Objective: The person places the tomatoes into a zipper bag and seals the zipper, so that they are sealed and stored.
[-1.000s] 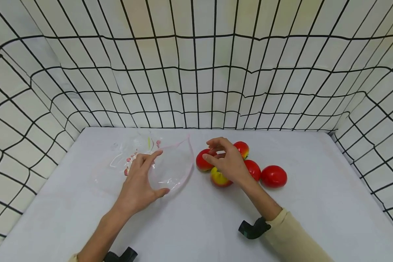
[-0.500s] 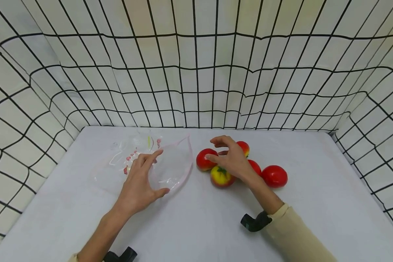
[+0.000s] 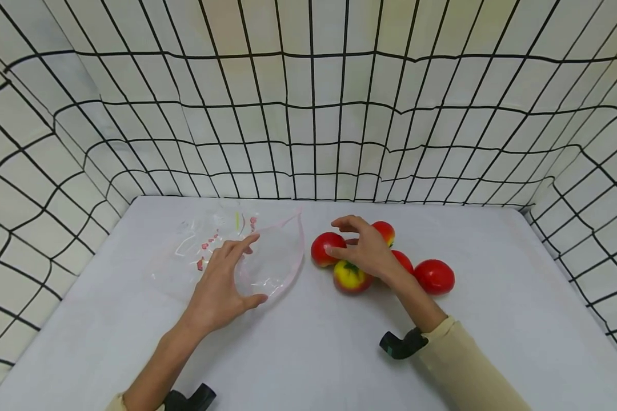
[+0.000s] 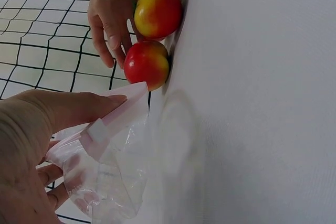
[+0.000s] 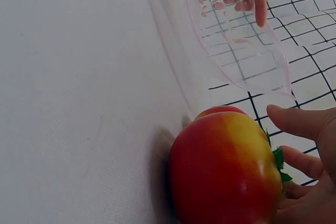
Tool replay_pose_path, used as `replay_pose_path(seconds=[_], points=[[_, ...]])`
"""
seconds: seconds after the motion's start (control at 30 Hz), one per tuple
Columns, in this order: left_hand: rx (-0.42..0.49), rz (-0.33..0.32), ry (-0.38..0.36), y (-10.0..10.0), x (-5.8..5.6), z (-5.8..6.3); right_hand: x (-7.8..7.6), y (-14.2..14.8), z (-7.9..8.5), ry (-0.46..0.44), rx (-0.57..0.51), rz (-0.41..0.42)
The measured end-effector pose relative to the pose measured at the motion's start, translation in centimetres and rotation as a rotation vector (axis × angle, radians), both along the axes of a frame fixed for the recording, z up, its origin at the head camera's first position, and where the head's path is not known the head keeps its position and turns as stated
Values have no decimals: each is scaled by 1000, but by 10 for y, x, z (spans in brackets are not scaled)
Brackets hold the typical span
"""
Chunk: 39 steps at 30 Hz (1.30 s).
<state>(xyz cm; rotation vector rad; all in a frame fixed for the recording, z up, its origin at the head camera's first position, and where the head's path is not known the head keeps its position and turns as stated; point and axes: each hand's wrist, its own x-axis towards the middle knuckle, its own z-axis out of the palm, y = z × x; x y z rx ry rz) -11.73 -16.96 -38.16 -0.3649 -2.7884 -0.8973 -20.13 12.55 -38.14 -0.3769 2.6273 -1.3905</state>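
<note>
A clear zip bag [image 3: 275,257] with a pink rim and red print stands on the white table with its mouth spread. My left hand [image 3: 216,297] holds it by the mouth, thumb and fingers wide apart. In the left wrist view the thumb lies along the rim near a white slider [image 4: 97,131]. My right hand [image 3: 367,251] hovers over several red and yellow tomatoes, fingers loosely bent. Its thumb is close to the leftmost tomato [image 3: 326,248]; I cannot tell whether they touch. A yellow-topped tomato [image 3: 351,277] with green leaves lies below that hand.
Another red tomato [image 3: 434,277] sits at the right of the group, and one [image 3: 384,231] at the back. A black wire grid [image 3: 313,125] encloses the white table [image 3: 308,354] at the back and sides. Black wrist devices [image 3: 403,345] stick out from the sleeves.
My right hand has drawn slightly back to the right, so the leftmost and yellow-topped tomatoes show more. The left hand and bag have stayed nearly still. The head view has shifted slightly.
</note>
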Motion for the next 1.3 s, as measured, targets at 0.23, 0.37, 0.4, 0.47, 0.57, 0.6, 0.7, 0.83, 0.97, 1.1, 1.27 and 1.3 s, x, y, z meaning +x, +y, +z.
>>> replay_pose_path(seconds=[0.23,0.37,0.4,0.47,0.57,0.6,0.7,0.83,0.97,1.1,1.27,1.3], points=[[10,-11,-9,0,0,0,-6,3,-5,-49,38,10],[10,-16,-11,0,0,0,-9,5,-8,-73,60,22],[8,-16,-11,0,0,0,-10,5,-8,-78,67,23],[10,-16,-15,0,0,0,-10,5,-9,-85,79,20],[10,-17,-23,0,-1,-1,-11,5,-10,-111,90,13],[12,-18,-25,0,-1,-1,-11,5,-11,-117,93,9],[17,-23,-30,-1,-1,-1,-11,4,-12,-137,99,3],[25,-35,-39,-2,0,-1,-11,3,-12,-146,113,-3],[29,-40,-54,-3,0,-1,-12,3,-11,-142,110,-10],[37,-43,-62,-3,0,-1,-13,6,-9,-118,81,-14],[44,-39,-63,-4,0,-1,-14,8,-8,-111,47,-24],[45,-38,-63,-4,0,-1,-14,8,-8,-111,41,-32]])
